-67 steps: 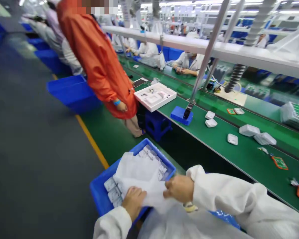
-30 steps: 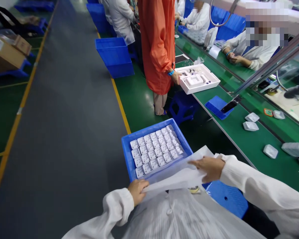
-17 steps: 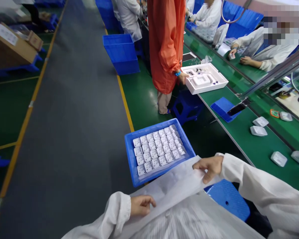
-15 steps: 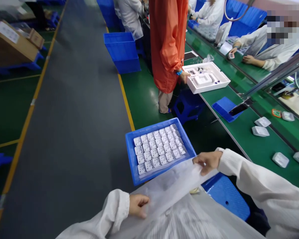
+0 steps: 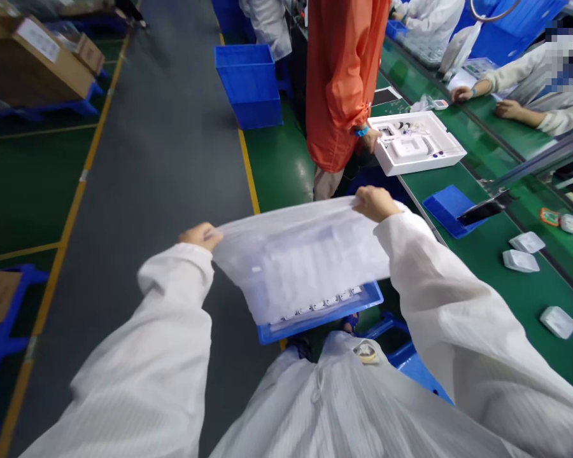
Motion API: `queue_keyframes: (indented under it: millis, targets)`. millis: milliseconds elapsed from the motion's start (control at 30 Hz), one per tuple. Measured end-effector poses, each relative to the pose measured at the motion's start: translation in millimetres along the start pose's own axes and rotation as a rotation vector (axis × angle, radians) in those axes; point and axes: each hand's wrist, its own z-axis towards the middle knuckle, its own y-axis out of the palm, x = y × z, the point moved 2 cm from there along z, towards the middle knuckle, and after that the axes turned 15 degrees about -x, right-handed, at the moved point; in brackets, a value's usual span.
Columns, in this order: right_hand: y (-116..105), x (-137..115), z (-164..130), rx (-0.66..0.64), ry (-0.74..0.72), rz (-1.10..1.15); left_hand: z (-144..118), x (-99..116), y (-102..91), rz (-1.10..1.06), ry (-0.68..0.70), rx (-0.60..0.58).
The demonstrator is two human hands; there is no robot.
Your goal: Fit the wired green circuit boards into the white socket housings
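A thin translucent white sheet (image 5: 310,254), perhaps plastic or foam film, is stretched between my two hands over a blue bin (image 5: 315,321). My left hand (image 5: 201,235) is closed on the sheet's far left corner. At the far right corner, my right hand (image 5: 376,202) pinches the same sheet. Through the film the bin's contents look hazy. Along the bin's near side, a row of small white plastic housings (image 5: 332,300) shows below the sheet's lower edge; the other housings lie behind the film.
On the right, a green workbench (image 5: 487,299) carries a blue tray (image 5: 451,207) and several clear-wrapped pieces (image 5: 558,322). A person in an orange coat (image 5: 339,83) stands ahead, one hand at a white foam box (image 5: 423,146). A blue bin (image 5: 248,86) stands beside the walkway (image 5: 172,127).
Both hands have moved forward and up from near my lap, carrying the sheet out over the bin. My left hand has also gone left, spreading the sheet wide and covering most of the housings.
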Motion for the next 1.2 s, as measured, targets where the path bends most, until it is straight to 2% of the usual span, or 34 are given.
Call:
queue_keyframes:
  millis: [67,100,167,267,333,400,467,567,767,900,1067,1200]
  targets:
    - [-21,8,-13,0.168,-0.008,0.004,-4,-5,-15.9,0.024,-0.019,0.077]
    - [-24,11,-24,0.208,-0.022,0.003,-8,-7,-16.4,0.044,-0.002,0.118]
    - [-12,16,-45,0.186,-0.064,-0.005,-18,-8,-1.6,0.127,0.079,0.181]
    - [42,19,-66,-0.014,-0.101,0.010,-27,-3,54.5,0.367,0.209,0.093]
    - [91,19,-69,-0.208,-0.120,0.033,-27,1,102.4,0.479,0.238,-0.034]
    - [139,17,-67,-0.396,-0.112,0.051,-20,4,149.5,0.491,0.240,-0.200]
    - [180,13,-60,-0.488,-0.096,0.053,-8,4,190.9,0.463,0.247,-0.366]
    - [228,7,-45,-0.549,-0.079,0.047,14,0,237.1,0.441,0.227,-0.460]
    - [302,-1,-10,-0.612,-0.050,0.020,60,-12,304.6,0.419,0.148,-0.521]
    - [344,-8,2,-0.643,-0.038,0.012,80,-17,347.6,0.391,0.080,-0.543]
    - [381,-12,-1,-0.703,-0.014,0.021,78,-15,390.4,0.343,0.032,-0.565]
    - [394,-16,-6,-0.757,0.016,0.035,71,-13,405.7,0.305,0.029,-0.569]
